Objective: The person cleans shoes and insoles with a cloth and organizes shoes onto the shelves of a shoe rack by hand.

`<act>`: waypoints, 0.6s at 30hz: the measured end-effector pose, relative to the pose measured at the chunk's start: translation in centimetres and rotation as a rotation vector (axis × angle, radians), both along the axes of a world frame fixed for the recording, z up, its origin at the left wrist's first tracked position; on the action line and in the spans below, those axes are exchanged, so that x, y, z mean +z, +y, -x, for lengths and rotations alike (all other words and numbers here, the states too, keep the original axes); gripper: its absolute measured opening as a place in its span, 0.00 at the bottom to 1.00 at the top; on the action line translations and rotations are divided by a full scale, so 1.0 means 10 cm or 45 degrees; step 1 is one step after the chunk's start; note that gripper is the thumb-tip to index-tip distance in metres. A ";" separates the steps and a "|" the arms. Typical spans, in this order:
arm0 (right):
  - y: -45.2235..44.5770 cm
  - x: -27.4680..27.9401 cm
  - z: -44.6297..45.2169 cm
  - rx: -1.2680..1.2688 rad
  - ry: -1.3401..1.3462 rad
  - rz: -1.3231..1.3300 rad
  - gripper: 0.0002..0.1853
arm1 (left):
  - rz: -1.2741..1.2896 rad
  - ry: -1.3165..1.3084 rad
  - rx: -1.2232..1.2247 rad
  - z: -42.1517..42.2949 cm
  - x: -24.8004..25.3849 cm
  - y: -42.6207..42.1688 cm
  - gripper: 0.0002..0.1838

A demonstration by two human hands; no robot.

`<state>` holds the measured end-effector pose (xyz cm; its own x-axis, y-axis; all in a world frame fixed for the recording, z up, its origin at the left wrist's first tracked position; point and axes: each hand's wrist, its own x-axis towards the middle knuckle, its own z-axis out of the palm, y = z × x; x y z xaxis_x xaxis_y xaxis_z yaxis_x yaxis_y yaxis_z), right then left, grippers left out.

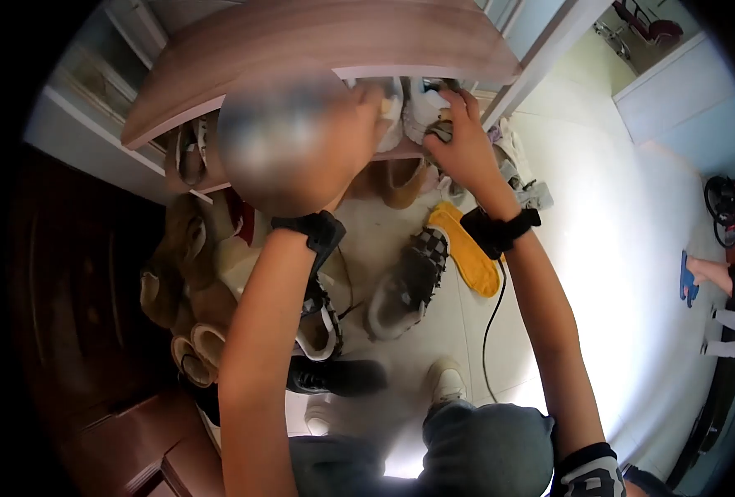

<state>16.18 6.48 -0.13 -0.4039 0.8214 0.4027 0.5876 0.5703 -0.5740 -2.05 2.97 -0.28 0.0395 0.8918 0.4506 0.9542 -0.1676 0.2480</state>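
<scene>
Under the overhanging wooden board, light-coloured shoes (427,108) sit side by side on a shelf. My right hand (465,147) is at the right shoe, its thumb and fingers bent around the shoe's edge. Left of it, my left hand (352,141) reaches to the neighbouring pale shoe (390,116); a blurred patch covers part of this hand and whatever lies beside it. A brown shoe (399,182) stands below the shelf. On the floor beneath my hands are a checkered shoe (409,286) and a yellow insole-like item (468,253).
The wooden board (318,37) overhangs the shelf. More shoes crowd the floor at left, with fur-lined ones (197,352) and a black shoe (338,377). A cable (487,340) hangs from my right wrist. Another person's leg (709,272) shows at far right.
</scene>
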 end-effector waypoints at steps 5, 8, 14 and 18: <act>0.05 -0.05 -0.07 0.053 0.030 -0.123 0.31 | -0.040 0.013 0.002 -0.02 -0.03 -0.16 0.22; 0.00 -0.03 -0.08 0.048 0.003 -0.177 0.32 | -0.240 -0.028 0.011 -0.01 0.14 -0.49 0.25; -0.43 -0.15 -0.17 -0.014 0.157 -0.332 0.22 | -0.104 0.103 0.100 0.72 0.24 -1.46 0.23; -0.84 -0.25 -0.11 0.365 0.184 0.352 0.13 | -0.121 -0.033 0.523 1.38 -0.02 -2.11 0.21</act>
